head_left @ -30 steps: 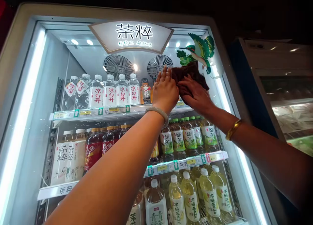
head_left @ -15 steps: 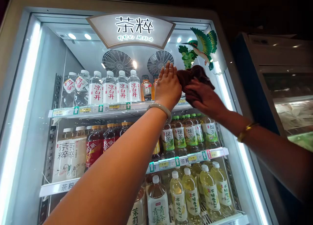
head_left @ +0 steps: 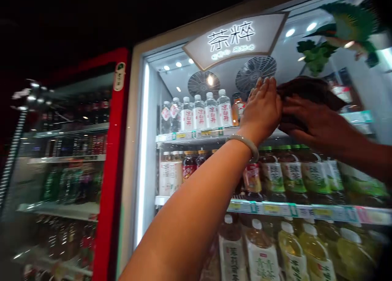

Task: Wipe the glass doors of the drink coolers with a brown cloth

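My left hand [head_left: 263, 105], with a pale bangle at the wrist, lies flat against the glass front of a lit drinks fridge [head_left: 132, 150]. Its fingers are stretched out and close together. Just to its right, my right hand [head_left: 315, 124] presses a dark brown cloth [head_left: 309, 89] to the glass, its fingers over the lower part of the cloth. Both hands are at the height of the top shelf, below a round fan grille [head_left: 255, 71]. Behind the glass, water bottles [head_left: 211, 109] stand to the left of my left hand.
An illuminated fan-shaped sign [head_left: 235, 40] spans the fridge top. A green bird picture [head_left: 352, 28] is at upper right. Lower shelves hold green tea bottles [head_left: 295, 175] and pale yellow drinks [head_left: 318, 248]. At left stands another fridge with a red frame [head_left: 114, 171].
The view has swung left, so the fridge and both hands appear further right and the red-framed fridge shows. Both hands remain on the upper glass, the cloth still under my right hand.
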Demonstrator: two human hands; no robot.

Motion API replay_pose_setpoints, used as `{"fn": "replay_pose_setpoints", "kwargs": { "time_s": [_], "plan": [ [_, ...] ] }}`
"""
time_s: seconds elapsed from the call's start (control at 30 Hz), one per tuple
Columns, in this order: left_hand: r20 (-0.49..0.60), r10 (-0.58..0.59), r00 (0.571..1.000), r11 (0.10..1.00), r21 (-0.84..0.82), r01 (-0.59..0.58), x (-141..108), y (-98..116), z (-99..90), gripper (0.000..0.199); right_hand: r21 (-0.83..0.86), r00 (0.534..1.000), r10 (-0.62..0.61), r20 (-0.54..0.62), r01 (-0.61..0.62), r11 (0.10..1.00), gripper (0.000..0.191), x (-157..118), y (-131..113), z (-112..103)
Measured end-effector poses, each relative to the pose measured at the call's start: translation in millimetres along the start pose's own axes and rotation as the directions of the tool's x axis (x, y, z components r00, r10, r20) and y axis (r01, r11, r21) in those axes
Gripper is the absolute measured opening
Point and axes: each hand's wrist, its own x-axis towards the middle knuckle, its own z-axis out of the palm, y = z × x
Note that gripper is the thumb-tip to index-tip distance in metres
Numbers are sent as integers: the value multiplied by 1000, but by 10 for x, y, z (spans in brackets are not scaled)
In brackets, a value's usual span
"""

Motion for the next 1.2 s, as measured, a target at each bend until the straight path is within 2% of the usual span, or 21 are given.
{"fn": "replay_pose_setpoints", "kwargs": {
  "time_s": [0.07,0.17,0.23,0.3,0.37,0.4,0.43,0.5,0.57,0.63,0.67,0.7,0.77,0.83,0.87,0.93,1.0,1.07,1.13,1.2],
  "plan": [
    [12,31,999,998,52,-32,-275,-305,-149,59,8,999,-22,38,21,1000,48,-45,46,-3],
    [27,-5,1000,991,133,2,-668,-827,-450,59,-92,992,68,-107,-78,993,42,164,52,62],
    [23,-76,997,984,164,71,-868,-1199,-688,59,-171,965,170,-199,-205,964,41,454,-170,214],
    [18,-162,987,971,183,156,-1033,-1589,-934,59,-182,957,230,-177,-261,948,41,755,-579,480],
    [37,-238,971,949,224,224,-1203,-2001,-1152,59,-117,966,216,-146,-233,965,40,965,-1101,847],
    [33,-276,961,933,250,259,-1304,-2210,-1236,58,-97,978,186,-93,-195,976,41,1014,-1377,1051],
    [28,-308,951,920,265,290,-1419,-2414,-1301,57,-70,987,143,-73,-148,986,41,1022,-1649,1252],
    [27,-335,942,920,224,321,-1689,-2772,-1380,58,-11,998,-32,58,33,999,44,937,-2147,1605],
    [31,-336,942,934,141,328,-1984,-3020,-1416,61,33,946,-254,202,252,967,43,793,-2526,1853],
    [37,-325,945,944,76,322,-2257,-3149,-1431,65,31,895,-353,272,359,933,39,703,-2751,2012],
    [38,-321,946,946,65,318,-2372,-3180,-1434,65,3,900,-341,273,353,935,38,708,-2811,2073],
    [41,-313,949,948,66,310,-2468,-3198,-1434,65,-35,923,-290,251,308,951,38,754,-2849,2130],
    [33,-309,951,947,101,304,-2602,-3217,-1433,63,-96,981,-126,148,141,985,40,948,-2911,2246],
    [9,-323,946,941,116,320,-2680,-3235,-1442,61,-90,1000,3,31,-1,996,43,1189,-3030,2380],
    [-6,-325,946,940,103,324,-2710,-3245,-1452,59,-74,1000,16,4,-16,997,42,1282,-3121,2455],
    [-36,-325,945,944,51,326,-2784,-3258,-1482,55,-54,999,-42,25,44,998,43,1352,-3346,2608],
    [-32,-344,939,939,12,344,-2888,-3248,-1518,47,-61,991,-90,96,96,994,43,1253,-3574,2730],
    [28,-400,916,917,6,400,-3012,-3207,-1552,42,-96,987,-65,145,79,992,43,1062,-3753,2793],
    [92,-460,883,887,4,461,-3123,-3145,-1580,48,-145,987,1,158,22,989,43,888,-3877,2808],
    [107,-505,856,860,-21,510,-3196,-3074,-1599,60,-181,986,77,150,-49,982,43,795,-3968,2818]
  ]
}}
